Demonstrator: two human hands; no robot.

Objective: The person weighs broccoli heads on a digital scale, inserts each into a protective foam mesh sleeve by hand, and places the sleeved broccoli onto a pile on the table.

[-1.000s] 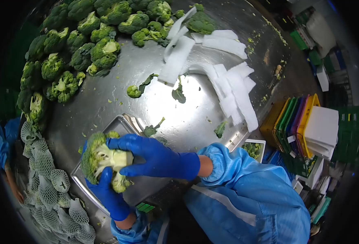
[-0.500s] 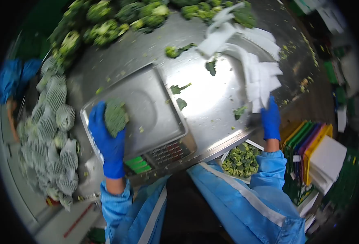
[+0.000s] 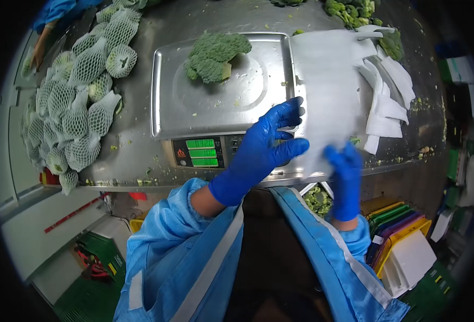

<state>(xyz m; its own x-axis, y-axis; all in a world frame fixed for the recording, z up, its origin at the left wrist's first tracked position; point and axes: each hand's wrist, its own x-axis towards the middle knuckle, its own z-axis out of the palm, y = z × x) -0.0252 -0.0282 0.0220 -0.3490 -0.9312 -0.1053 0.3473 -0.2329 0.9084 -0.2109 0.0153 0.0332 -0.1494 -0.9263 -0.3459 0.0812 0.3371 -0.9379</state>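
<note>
On the scale's metal tray (image 3: 172, 115) rests a broccoli head (image 3: 215, 56), with nothing gripping it. My left hand (image 3: 261, 147), in a blue glove, hovers over the tray's front right corner, its fingers apart and holding nothing. My right hand (image 3: 345, 169), gloved too and blurred, closes on the lower edge of a white foam net sleeve (image 3: 328, 91), which stretches away from me, smeared by motion. Further right lies a loose bunch of white net sleeves (image 3: 390, 115). Green digits glow on the scale's display (image 3: 202, 153).
Netted broccoli heads (image 3: 81, 112) are piled at the left. Loose broccoli (image 3: 352, 12) sits at the back. A tub of broccoli pieces (image 3: 318, 199) stands below the table edge, near stacked coloured crates (image 3: 398, 231). Another person's arm (image 3: 41, 45) shows at the upper left.
My left hand has let go of the broccoli, now on the tray, and moved right. My right hand has drawn a white sleeve leftward from the bunch. The view has shifted.
</note>
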